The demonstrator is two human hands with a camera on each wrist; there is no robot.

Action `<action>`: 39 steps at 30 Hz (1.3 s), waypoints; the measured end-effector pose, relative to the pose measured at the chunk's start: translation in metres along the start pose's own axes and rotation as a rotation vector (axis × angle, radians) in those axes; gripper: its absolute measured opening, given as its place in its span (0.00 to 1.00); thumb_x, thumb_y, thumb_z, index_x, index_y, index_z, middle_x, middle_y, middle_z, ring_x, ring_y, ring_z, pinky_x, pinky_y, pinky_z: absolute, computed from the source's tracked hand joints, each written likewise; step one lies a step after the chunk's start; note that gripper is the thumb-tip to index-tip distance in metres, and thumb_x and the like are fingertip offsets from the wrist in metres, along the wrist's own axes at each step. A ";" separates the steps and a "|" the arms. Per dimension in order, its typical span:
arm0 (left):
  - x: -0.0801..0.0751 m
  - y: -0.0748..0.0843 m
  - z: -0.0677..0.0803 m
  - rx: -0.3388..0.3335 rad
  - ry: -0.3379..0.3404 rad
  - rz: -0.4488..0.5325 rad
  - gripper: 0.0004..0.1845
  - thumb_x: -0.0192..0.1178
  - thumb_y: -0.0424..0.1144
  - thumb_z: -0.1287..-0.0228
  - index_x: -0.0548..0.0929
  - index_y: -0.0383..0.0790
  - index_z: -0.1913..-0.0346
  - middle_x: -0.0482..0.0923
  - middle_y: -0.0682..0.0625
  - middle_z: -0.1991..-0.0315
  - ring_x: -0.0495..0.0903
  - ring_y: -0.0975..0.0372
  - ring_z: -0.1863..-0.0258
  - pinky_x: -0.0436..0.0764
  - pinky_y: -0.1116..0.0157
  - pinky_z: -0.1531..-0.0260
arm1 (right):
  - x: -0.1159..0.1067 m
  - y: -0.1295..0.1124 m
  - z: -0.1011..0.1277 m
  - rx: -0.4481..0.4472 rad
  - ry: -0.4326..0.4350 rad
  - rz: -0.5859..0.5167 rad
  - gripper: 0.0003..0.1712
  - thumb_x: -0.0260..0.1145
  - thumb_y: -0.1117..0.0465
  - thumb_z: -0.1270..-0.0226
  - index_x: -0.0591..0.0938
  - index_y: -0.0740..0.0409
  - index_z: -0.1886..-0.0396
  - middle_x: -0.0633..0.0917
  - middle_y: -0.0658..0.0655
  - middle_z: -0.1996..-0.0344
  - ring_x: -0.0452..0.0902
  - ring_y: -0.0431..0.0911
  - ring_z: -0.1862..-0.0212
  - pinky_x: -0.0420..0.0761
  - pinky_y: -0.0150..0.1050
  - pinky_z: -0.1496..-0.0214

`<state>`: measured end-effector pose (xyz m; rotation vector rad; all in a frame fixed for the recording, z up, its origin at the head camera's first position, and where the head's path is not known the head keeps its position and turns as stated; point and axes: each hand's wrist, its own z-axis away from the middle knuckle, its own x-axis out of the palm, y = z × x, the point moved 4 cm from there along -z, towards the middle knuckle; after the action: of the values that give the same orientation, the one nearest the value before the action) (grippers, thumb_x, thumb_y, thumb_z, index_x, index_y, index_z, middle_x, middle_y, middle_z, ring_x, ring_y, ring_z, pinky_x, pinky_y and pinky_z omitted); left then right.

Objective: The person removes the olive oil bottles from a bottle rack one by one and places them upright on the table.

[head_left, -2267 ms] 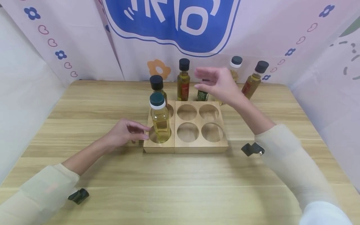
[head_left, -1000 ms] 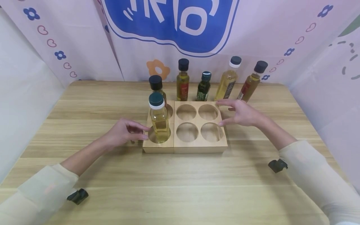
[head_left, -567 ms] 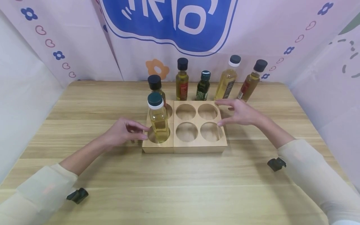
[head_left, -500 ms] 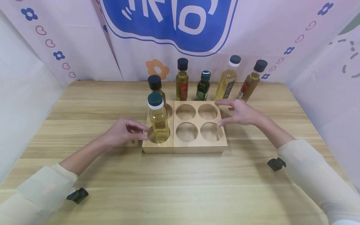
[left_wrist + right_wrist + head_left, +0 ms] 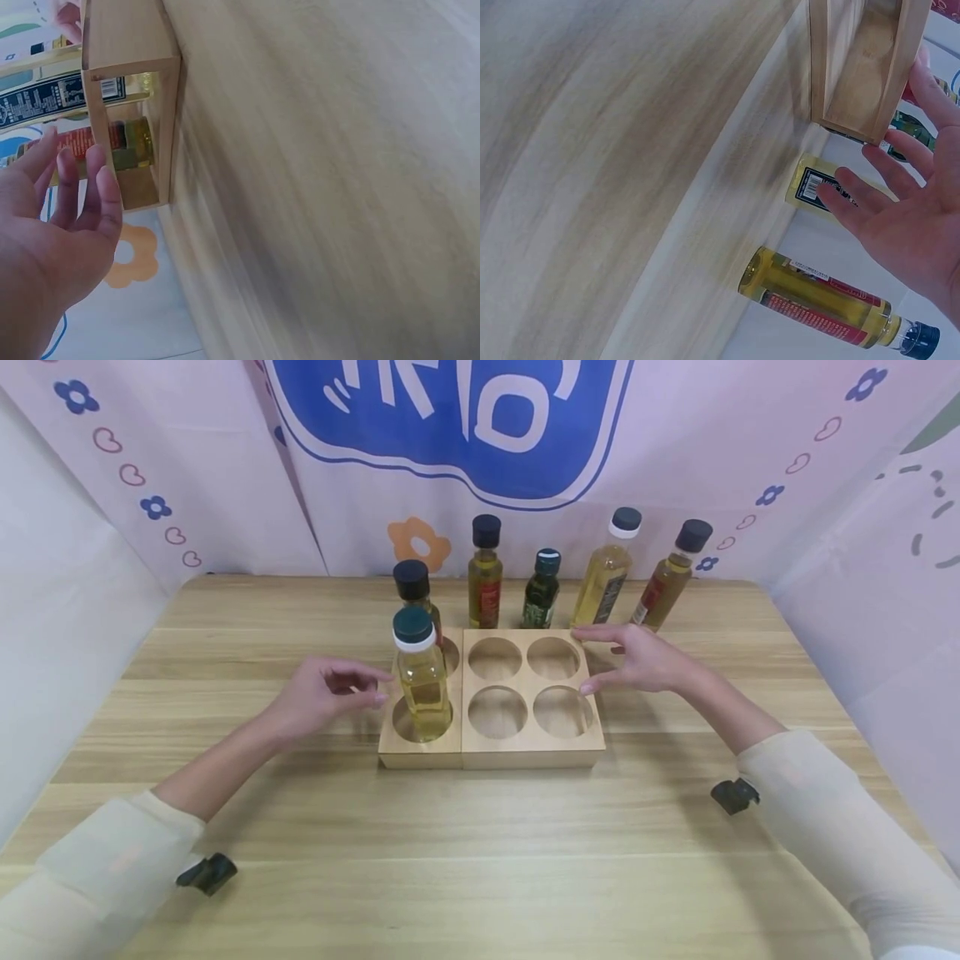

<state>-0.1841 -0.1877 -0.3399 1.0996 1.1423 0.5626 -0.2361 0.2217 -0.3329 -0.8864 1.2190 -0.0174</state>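
A wooden rack (image 5: pixel 525 747) with six round holes lies mid-table. Its left two holes hold a pale oil bottle with a teal cap (image 5: pixel 422 681) and, behind it, a black-capped bottle (image 5: pixel 413 587); the other holes are empty. My left hand (image 5: pixel 322 693) hovers just left of the rack with loosely curled fingers and holds nothing. The left wrist view shows that left hand (image 5: pixel 64 217) apart from the rack (image 5: pixel 124 45). My right hand (image 5: pixel 637 662) lies with spread fingers at the rack's right edge. In the right wrist view the right hand (image 5: pixel 911 217) is beside the rack (image 5: pixel 855 67).
Several oil bottles stand along the back wall: a red-labelled one (image 5: pixel 486 575), a small dark green one (image 5: pixel 542 592), a tall pale one (image 5: pixel 606 570) and an amber one (image 5: pixel 667 578). Printed cloth walls close three sides. Bare wooden tabletop (image 5: pixel 480 860) stretches toward me.
My right hand came down from above the back bottles to the rack's right edge and stayed there. My left hand has just lifted slightly up and left, away from the rack's side.
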 end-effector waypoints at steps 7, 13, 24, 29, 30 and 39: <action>-0.005 0.010 -0.002 0.045 0.108 0.068 0.15 0.67 0.32 0.29 0.84 0.26 0.45 0.90 0.48 0.56 0.88 0.60 0.60 0.88 0.65 0.57 | 0.000 0.000 -0.002 0.003 0.006 0.007 0.47 0.82 0.55 0.42 0.72 0.68 0.27 0.69 0.69 0.26 0.62 0.66 0.24 0.73 0.65 0.31; -0.004 0.022 -0.003 0.139 0.140 0.144 0.13 0.65 0.32 0.28 0.84 0.27 0.46 0.89 0.56 0.55 0.88 0.63 0.56 0.85 0.69 0.51 | -0.001 0.001 -0.002 0.003 0.015 0.002 0.47 0.83 0.55 0.43 0.73 0.67 0.27 0.71 0.68 0.26 0.63 0.65 0.25 0.75 0.65 0.33; 0.002 0.044 -0.008 0.337 0.182 0.295 0.16 0.56 0.24 0.28 0.86 0.38 0.44 0.89 0.53 0.51 0.85 0.62 0.50 0.84 0.67 0.46 | 0.000 0.003 -0.002 0.016 0.008 -0.015 0.47 0.83 0.56 0.43 0.72 0.67 0.27 0.71 0.67 0.26 0.64 0.64 0.25 0.75 0.64 0.32; 0.007 0.054 -0.012 0.390 0.177 0.336 0.21 0.57 0.20 0.34 0.84 0.35 0.41 0.88 0.51 0.49 0.85 0.61 0.49 0.83 0.68 0.46 | -0.001 0.002 -0.002 0.015 0.009 -0.010 0.48 0.83 0.56 0.43 0.72 0.67 0.27 0.71 0.68 0.26 0.65 0.65 0.26 0.76 0.63 0.33; 0.008 0.055 -0.013 0.398 0.172 0.344 0.22 0.58 0.19 0.34 0.83 0.36 0.40 0.88 0.51 0.48 0.85 0.60 0.49 0.83 0.68 0.46 | -0.001 0.001 -0.002 0.018 0.007 -0.009 0.48 0.83 0.56 0.43 0.72 0.67 0.27 0.71 0.68 0.26 0.66 0.65 0.26 0.76 0.63 0.33; 0.015 0.069 -0.017 0.467 0.153 0.396 0.27 0.60 0.15 0.41 0.80 0.27 0.37 0.88 0.50 0.48 0.86 0.60 0.49 0.83 0.65 0.43 | -0.001 0.002 -0.003 0.027 -0.009 -0.021 0.47 0.82 0.56 0.42 0.71 0.68 0.27 0.70 0.68 0.26 0.72 0.67 0.31 0.75 0.64 0.32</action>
<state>-0.1832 -0.1404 -0.2841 1.7322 1.2288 0.7155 -0.2398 0.2213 -0.3336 -0.8750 1.1984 -0.0465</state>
